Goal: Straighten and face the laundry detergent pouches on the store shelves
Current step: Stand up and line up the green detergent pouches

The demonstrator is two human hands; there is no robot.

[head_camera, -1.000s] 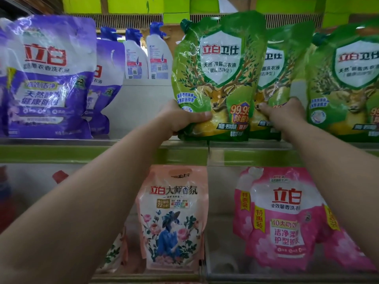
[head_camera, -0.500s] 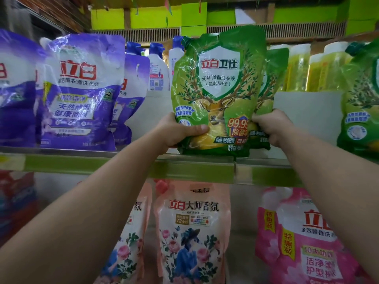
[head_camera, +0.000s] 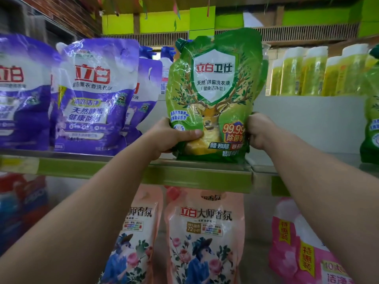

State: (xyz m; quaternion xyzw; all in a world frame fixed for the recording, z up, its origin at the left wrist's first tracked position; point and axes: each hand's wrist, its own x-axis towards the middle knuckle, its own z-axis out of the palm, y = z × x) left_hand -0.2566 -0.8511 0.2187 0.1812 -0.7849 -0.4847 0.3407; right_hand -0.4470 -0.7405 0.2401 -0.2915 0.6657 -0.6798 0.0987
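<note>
A green detergent pouch (head_camera: 213, 95) with a deer picture stands upright at the front of the upper shelf (head_camera: 196, 171), label facing me. My left hand (head_camera: 174, 136) grips its lower left edge, thumb across the front. My right hand (head_camera: 259, 131) is closed on its lower right edge; whether it also holds a second green pouch behind is hidden. Purple pouches (head_camera: 92, 95) stand to the left on the same shelf. Another green pouch (head_camera: 371, 119) shows at the far right edge.
Yellow bottles (head_camera: 313, 72) and blue-capped white bottles (head_camera: 166, 64) stand further back on the upper shelf. On the shelf below, peach floral pouches (head_camera: 203, 236) stand in the middle, a pink pouch (head_camera: 297, 247) at right, red and blue packs (head_camera: 20, 201) at left.
The green pouch has slid left along the upper shelf toward the purple pouches and stands straighter. The second green pouch by my right hand has gone out of sight behind it.
</note>
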